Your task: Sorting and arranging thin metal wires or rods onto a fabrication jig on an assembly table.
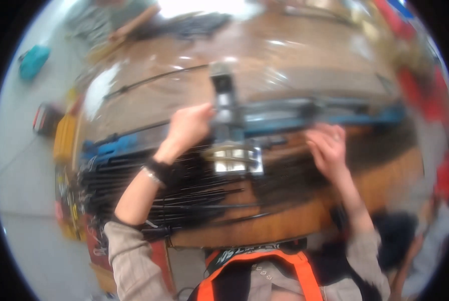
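The bench (284, 218) shows smooth wood with a soft sheen near the person. The square plate (257, 159) is bright, shiny metal. The long blue tool (277, 124) looks like painted metal, glossy in streaks, though blurred. The dark rods (119, 166) carry thin glints. The sleeves (134, 258) are matt, creased cloth; the yellow box (65, 138) looks like plastic.

Hands (189, 128) by blue-grey metal tool (227, 113); black rods (119, 175) near left.
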Tool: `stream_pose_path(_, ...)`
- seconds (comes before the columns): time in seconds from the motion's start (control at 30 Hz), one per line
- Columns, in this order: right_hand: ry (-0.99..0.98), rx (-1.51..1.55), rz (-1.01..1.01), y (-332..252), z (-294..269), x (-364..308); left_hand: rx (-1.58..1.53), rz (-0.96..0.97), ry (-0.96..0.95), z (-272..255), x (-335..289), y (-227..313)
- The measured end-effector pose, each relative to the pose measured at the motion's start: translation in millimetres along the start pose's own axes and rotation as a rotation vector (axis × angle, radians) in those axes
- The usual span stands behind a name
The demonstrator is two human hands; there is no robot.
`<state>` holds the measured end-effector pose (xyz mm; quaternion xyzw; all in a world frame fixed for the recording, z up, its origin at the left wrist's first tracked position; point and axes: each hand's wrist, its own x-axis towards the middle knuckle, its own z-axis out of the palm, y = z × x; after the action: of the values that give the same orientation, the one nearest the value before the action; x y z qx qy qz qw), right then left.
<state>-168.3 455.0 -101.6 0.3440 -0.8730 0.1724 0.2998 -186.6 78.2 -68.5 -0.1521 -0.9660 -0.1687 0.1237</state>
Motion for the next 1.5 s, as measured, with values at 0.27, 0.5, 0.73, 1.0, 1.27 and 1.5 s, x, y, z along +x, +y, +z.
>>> stream_pose_path(0.27,0.026,0.231,0.055,-22.9,13.2,9.3,0.093,-0.003,0.009,-3.1,1.8,6.2)
stream_pose_path(0.5,-0.164,0.582,0.151,-40.0,37.2,21.7,0.099,0.035,0.061,0.9,4.4,5.1)
stream_pose_path(0.73,-0.225,0.687,0.148,-22.0,26.9,27.5,0.238,0.315,0.156,14.1,8.7,-13.4)
stream_pose_path(1.0,-0.511,0.119,-0.188,-93.4,-23.6,-92.6,0.738,0.269,0.398,-27.6,-45.5,-32.5)
stream_pose_path(1.27,-0.203,0.413,-0.005,-94.8,-10.5,-80.1,-0.141,0.112,0.333,60.2,-175.5,189.9)
stream_pose_path(1.5,-0.009,0.252,-0.042,-53.3,-31.4,-81.2,-0.033,0.125,0.087,34.8,-157.6,170.1)
